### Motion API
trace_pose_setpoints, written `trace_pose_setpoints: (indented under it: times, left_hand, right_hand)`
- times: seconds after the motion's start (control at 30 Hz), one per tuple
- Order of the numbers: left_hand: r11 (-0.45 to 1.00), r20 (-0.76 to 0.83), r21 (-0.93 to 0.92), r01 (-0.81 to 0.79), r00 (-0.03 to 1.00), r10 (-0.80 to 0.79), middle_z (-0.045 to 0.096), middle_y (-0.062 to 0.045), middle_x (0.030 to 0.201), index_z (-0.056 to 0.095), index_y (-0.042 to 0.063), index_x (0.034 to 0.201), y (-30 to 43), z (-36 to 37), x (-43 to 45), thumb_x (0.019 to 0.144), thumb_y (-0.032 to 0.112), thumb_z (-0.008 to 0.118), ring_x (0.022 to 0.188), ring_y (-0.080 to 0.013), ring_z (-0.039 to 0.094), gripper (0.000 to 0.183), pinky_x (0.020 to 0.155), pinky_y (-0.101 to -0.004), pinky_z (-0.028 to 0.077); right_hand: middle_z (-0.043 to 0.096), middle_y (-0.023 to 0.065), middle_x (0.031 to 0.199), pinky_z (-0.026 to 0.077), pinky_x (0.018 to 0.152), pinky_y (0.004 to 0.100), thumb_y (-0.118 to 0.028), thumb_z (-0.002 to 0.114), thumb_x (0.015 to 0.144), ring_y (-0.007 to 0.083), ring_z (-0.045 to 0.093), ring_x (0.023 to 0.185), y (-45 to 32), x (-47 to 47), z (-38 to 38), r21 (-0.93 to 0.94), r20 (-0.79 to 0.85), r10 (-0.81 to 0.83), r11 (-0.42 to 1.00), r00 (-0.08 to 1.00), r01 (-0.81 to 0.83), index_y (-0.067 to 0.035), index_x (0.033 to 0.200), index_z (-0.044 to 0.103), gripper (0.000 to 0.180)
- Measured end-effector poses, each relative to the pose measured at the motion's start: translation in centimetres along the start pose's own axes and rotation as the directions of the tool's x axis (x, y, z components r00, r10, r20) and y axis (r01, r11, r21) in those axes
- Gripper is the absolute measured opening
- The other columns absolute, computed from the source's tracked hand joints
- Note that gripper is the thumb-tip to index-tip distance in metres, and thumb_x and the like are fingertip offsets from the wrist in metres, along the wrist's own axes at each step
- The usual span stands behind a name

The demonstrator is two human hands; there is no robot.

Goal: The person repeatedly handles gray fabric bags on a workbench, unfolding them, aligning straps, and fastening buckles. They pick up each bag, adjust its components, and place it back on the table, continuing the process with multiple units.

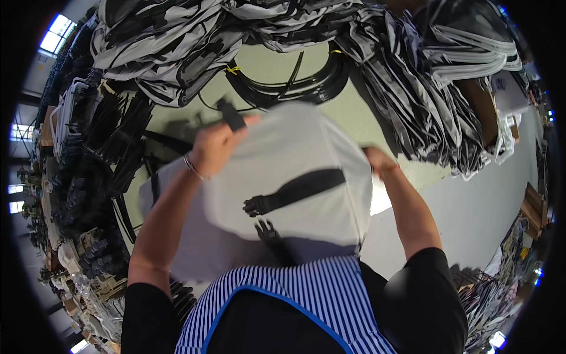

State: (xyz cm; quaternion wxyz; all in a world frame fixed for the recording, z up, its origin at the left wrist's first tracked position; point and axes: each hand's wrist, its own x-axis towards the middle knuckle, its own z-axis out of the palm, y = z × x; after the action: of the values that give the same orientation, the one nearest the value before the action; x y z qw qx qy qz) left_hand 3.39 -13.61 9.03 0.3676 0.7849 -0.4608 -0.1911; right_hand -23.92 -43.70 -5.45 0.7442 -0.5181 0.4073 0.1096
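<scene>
A light grey fabric piece [283,146] spreads in front of me, its lower edge against my striped apron. On it lies a black webbing strap [309,186] ending in a black plastic side-release buckle half [254,206]. The pronged buckle half [266,231] on another strap sits just below, apart from it. My left hand [216,148] is at the fabric's upper left, its fingers closed on a short black strap [231,116], which is blurred. At the fabric's right edge is my right hand [379,163], gripping that edge; its fingertips are partly hidden.
Piles of grey and black fabric pieces [163,48] line the table's far side, with another stack [420,93] at the right. Bundled black tubing or cord [327,86] with yellow ties lies beyond the fabric. Black straps [115,128] heap at the left. White curved frames [477,53] rest at upper right.
</scene>
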Motion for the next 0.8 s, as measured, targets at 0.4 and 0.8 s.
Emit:
trace_pose_setpoints:
  times: [0.4,0.8]
  left_hand:
    - [0.984,-0.040,-0.177,-0.014,0.999,0.007,0.059,-0.014,0.118,0.070,0.010,0.101,-1.3,11.4,-7.6,0.087,0.029,0.070,0.102,-0.0320,0.058,0.024,0.087,-0.0410,0.049]
    - [0.885,0.058,0.053,0.463,0.883,-0.466,0.061,-0.013,0.096,0.061,0.004,0.098,-2.4,25.6,-5.5,0.076,0.027,0.079,0.089,-0.0315,0.064,0.036,0.072,-0.0436,0.051]
  right_hand:
    - [0.067,0.0154,0.073,0.049,0.059,0.0303,-0.021,0.071,0.093,0.0174,0.063,0.061,-6.3,-0.8,0.8,-0.680,-0.183,-0.833,0.490,0.522,0.545,0.001,0.091,0.068,0.022]
    - [0.071,0.0230,0.093,0.054,0.083,0.0411,-0.055,0.080,0.075,0.0376,0.069,0.091,-4.8,21.1,18.3,-0.835,-0.343,-0.555,0.550,0.758,0.025,0.009,0.101,0.067,0.070]
